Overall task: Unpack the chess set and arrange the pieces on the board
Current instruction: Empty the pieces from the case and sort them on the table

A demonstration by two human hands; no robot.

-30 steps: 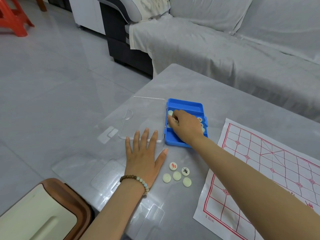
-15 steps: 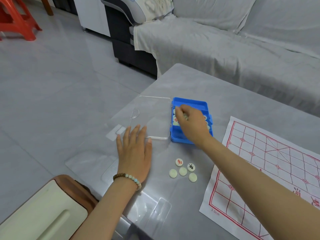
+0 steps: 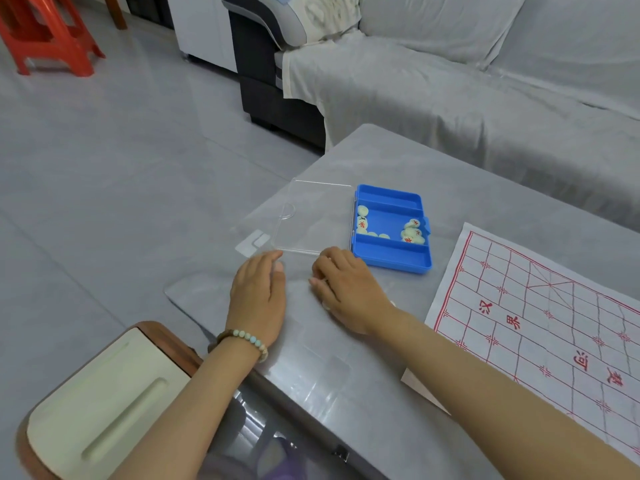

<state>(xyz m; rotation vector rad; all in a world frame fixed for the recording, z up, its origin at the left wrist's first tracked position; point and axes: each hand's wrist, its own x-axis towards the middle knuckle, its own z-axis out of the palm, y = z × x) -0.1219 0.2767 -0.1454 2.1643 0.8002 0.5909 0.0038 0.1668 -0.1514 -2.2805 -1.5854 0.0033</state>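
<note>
We rest left hand [image 3: 258, 299] flat on grey table [image 3: 450, 174], fingers straight and together, maybe to steady us. Right hand [image 3: 349, 292] curls fingers down near open blue plastic box [image 3: 391, 261]; cannot tell if they pinch anything. Round cream chess pieces [image 3: 412, 233] wait in box, close to red-lined white paper board [image 3: 554, 306], easy to reach.

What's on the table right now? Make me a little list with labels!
Box: blue box, open, round pieces in its middle compartment
Lid: clear lid, flat on the table, left of the box
Board: paper board, no pieces seen on it
Hands: left hand resting on the table; right hand fingers curled, grip hidden
</note>
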